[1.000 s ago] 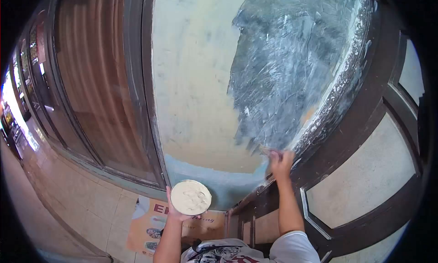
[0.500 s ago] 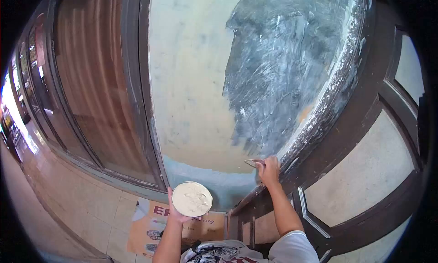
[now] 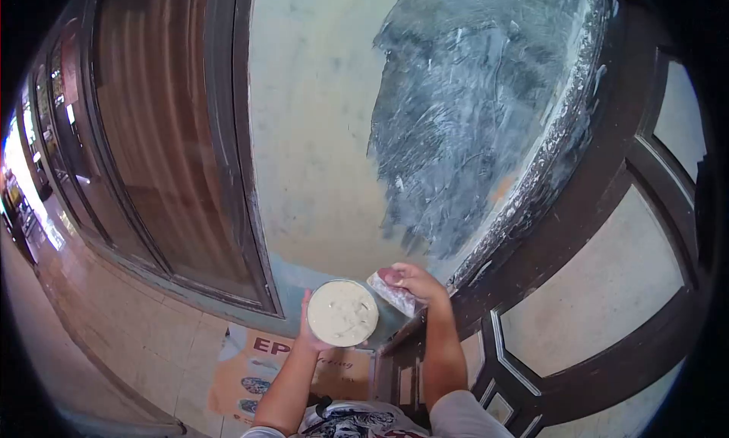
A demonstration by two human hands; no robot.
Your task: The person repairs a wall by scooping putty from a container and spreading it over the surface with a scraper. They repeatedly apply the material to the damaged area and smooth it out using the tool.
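Note:
My left hand [image 3: 307, 328] is wrapped round the side and underside of a round tub of cream-coloured putty [image 3: 343, 313]. Dents and ridges mark the putty's surface. To the right of the tub, my right hand [image 3: 419, 281] grips a putty knife [image 3: 393, 294] with a reddish handle. The knife's wide blade is smeared white and tilts down toward the right, close to the tub's rim but apart from it. Behind both hands stands a wall [image 3: 315, 149], pale cream on the left, with a streaky blue-grey patch [image 3: 448, 126] on the right.
A dark-framed window with a brown curtain [image 3: 156, 134] borders the wall on the left. Dark wooden panelling with pale panels [image 3: 600, 286] closes in on the right. A printed orange banner [image 3: 235, 366] lies on the tiled floor [image 3: 144, 339] below.
My right hand has drawn back from the wall's lower edge, down and left toward the tub, turning the knife's broad blade into view. My left hand has shifted the tub slightly right.

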